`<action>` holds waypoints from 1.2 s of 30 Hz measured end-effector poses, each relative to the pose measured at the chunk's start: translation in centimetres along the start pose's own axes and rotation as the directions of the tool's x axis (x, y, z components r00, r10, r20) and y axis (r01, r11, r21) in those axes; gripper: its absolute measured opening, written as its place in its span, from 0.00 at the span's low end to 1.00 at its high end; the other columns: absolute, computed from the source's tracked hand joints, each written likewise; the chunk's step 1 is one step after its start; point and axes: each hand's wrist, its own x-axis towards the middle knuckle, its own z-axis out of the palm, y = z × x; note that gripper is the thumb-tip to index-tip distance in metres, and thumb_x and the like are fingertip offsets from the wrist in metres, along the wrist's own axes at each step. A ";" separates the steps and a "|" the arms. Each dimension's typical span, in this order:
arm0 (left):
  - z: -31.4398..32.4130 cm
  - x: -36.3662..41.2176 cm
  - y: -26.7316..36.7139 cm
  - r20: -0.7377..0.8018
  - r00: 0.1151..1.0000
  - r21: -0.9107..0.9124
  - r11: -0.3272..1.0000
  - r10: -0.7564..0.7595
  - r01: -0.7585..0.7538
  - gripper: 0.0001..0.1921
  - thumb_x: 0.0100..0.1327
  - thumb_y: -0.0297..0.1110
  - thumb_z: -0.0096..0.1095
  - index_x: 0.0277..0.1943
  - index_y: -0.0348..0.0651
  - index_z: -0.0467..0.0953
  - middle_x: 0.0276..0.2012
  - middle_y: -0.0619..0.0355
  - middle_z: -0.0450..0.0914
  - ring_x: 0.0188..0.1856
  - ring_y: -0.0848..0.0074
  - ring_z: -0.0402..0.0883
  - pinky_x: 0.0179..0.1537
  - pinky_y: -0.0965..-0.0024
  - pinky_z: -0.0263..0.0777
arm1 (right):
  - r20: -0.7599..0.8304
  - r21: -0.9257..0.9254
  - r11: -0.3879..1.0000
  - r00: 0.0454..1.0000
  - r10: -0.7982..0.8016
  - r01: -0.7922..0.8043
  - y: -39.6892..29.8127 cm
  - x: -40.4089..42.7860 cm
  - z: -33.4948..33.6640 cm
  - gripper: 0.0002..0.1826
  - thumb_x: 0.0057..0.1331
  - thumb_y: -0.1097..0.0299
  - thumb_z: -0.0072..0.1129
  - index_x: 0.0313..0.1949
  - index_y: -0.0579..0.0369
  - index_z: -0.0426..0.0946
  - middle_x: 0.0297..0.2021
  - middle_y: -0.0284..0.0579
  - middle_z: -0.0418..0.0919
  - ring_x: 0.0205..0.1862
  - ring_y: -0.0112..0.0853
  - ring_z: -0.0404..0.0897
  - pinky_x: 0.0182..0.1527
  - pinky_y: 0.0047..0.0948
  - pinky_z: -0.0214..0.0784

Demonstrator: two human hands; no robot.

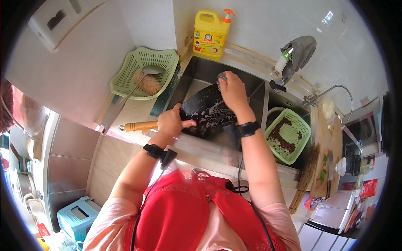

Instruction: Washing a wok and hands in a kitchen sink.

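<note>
A black wok [205, 108] with soap suds on its inner surface is tilted over the left basin of a stainless steel sink [256, 84]. My left hand [171, 124] grips the wok where its wooden handle [141, 125] meets the pan, with the thumb over the rim. In my right hand [234, 92] is a grey scouring pad [222, 77], pressed at the wok's far rim. The palm and fingers hide part of the pad. Wrist straps with cables are on both forearms.
A green plastic basket [121, 83] holding a ladle and a brown loofah-like scrubber stands left. Behind the sink is a yellow detergent jug [210, 34]. The faucet [278, 85] reaches over the divider. Right are a green colander [307, 135] with dark bits, a bamboo brush [304, 178] and a kitchen knife [329, 172].
</note>
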 end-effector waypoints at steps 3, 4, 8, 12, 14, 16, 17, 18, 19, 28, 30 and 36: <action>-0.2 -0.1 -0.1 0.018 1.000 0.033 0.999 -0.013 0.013 0.56 0.35 0.78 0.61 0.60 0.39 0.69 0.31 0.44 0.83 0.38 0.53 0.83 0.39 0.58 0.76 | -0.092 -0.353 0.919 0.972 -0.217 0.172 -4.6 -2.0 1.1 0.12 0.64 0.62 0.54 0.44 0.53 0.73 0.44 0.47 0.75 0.52 0.47 0.73 0.58 0.67 0.59; 0.0 -0.1 -0.2 0.006 1.000 0.027 1.000 -0.005 0.004 0.54 0.36 0.78 0.62 0.59 0.39 0.70 0.31 0.44 0.83 0.38 0.53 0.83 0.39 0.57 0.76 | -0.136 -0.385 0.885 0.932 -0.335 0.262 -5.5 -2.8 1.9 0.12 0.62 0.62 0.56 0.42 0.52 0.73 0.42 0.46 0.75 0.50 0.45 0.73 0.58 0.68 0.57; 2.3 1.0 -2.6 0.113 0.993 0.154 0.987 0.038 -0.055 0.50 0.41 0.76 0.62 0.56 0.39 0.72 0.31 0.43 0.83 0.37 0.53 0.83 0.39 0.57 0.76 | 0.116 -0.433 0.760 0.866 -0.487 0.485 -9.7 -6.1 5.4 0.08 0.56 0.62 0.59 0.33 0.50 0.75 0.37 0.41 0.74 0.51 0.40 0.71 0.64 0.72 0.45; 1.5 0.3 -1.4 0.036 0.999 0.072 0.997 0.037 -0.039 0.49 0.41 0.75 0.63 0.56 0.39 0.72 0.31 0.44 0.83 0.37 0.53 0.84 0.39 0.57 0.76 | 0.137 -0.346 0.806 0.876 -0.463 0.480 -8.4 -5.0 3.8 0.11 0.56 0.60 0.62 0.36 0.49 0.75 0.38 0.41 0.74 0.51 0.39 0.72 0.65 0.71 0.43; 0.3 -0.2 -0.6 0.031 0.999 0.036 0.999 0.013 -0.015 0.51 0.40 0.76 0.63 0.57 0.39 0.71 0.32 0.44 0.83 0.38 0.53 0.83 0.39 0.57 0.76 | 0.041 -0.358 0.846 0.912 -0.408 0.394 -7.0 -3.7 2.7 0.14 0.62 0.59 0.59 0.44 0.50 0.74 0.41 0.43 0.75 0.53 0.41 0.72 0.64 0.72 0.47; -0.2 -0.2 -0.5 0.027 0.999 -0.017 1.000 -0.023 0.023 0.55 0.37 0.77 0.63 0.61 0.39 0.70 0.32 0.44 0.83 0.39 0.53 0.83 0.40 0.57 0.76 | -0.052 -0.259 0.937 0.966 -0.255 0.233 -4.4 -1.8 1.3 0.14 0.66 0.56 0.55 0.44 0.50 0.74 0.45 0.45 0.78 0.54 0.44 0.74 0.58 0.73 0.53; -0.3 -0.1 -0.3 0.026 0.999 -0.021 0.999 -0.024 0.025 0.55 0.37 0.77 0.63 0.61 0.39 0.70 0.32 0.44 0.83 0.39 0.53 0.83 0.40 0.57 0.76 | -0.085 -0.199 0.971 0.984 -0.154 0.135 -2.2 -0.8 0.7 0.15 0.68 0.55 0.52 0.46 0.52 0.74 0.48 0.49 0.78 0.55 0.47 0.74 0.57 0.71 0.55; -0.4 -0.1 -0.1 0.030 0.999 -0.028 1.000 -0.011 0.012 0.55 0.37 0.77 0.62 0.60 0.39 0.70 0.32 0.44 0.84 0.39 0.53 0.83 0.40 0.57 0.76 | -0.011 -0.044 0.999 1.000 -0.025 0.024 -0.1 0.3 -0.3 0.17 0.69 0.55 0.50 0.48 0.54 0.73 0.48 0.52 0.79 0.54 0.49 0.75 0.56 0.68 0.58; -0.4 0.0 0.2 0.038 0.999 -0.035 0.999 0.009 -0.008 0.54 0.38 0.77 0.62 0.60 0.39 0.70 0.33 0.44 0.84 0.40 0.53 0.83 0.41 0.58 0.76 | -0.052 0.213 0.977 0.999 -0.013 0.024 3.3 0.9 -0.1 0.18 0.69 0.55 0.50 0.49 0.55 0.73 0.47 0.55 0.79 0.54 0.50 0.76 0.55 0.66 0.60; 0.5 0.2 -1.0 0.006 1.000 -0.001 1.000 0.009 -0.009 0.53 0.38 0.77 0.62 0.59 0.39 0.71 0.32 0.45 0.84 0.39 0.55 0.84 0.41 0.59 0.76 | -0.036 -0.458 0.786 0.875 -0.483 0.415 -7.7 -4.4 3.7 0.11 0.56 0.61 0.59 0.36 0.51 0.77 0.40 0.44 0.76 0.52 0.42 0.70 0.61 0.73 0.49; 1.9 1.0 -2.1 0.104 0.995 0.119 0.993 0.006 -0.019 0.53 0.38 0.77 0.62 0.59 0.39 0.72 0.31 0.45 0.84 0.39 0.55 0.84 0.41 0.59 0.76 | 0.039 -0.422 0.754 0.841 -0.539 0.503 -9.3 -6.2 5.6 0.10 0.54 0.61 0.60 0.33 0.51 0.77 0.36 0.43 0.75 0.50 0.41 0.71 0.64 0.70 0.45; 0.4 0.2 -1.5 -0.027 0.999 -0.076 0.996 0.045 -0.047 0.55 0.35 0.75 0.69 0.57 0.33 0.71 0.24 0.46 0.81 0.35 0.52 0.83 0.37 0.58 0.75 | -0.023 -0.304 0.873 0.914 -0.406 0.380 -6.9 -3.2 2.6 0.13 0.61 0.57 0.58 0.40 0.50 0.76 0.38 0.43 0.76 0.53 0.41 0.72 0.62 0.71 0.49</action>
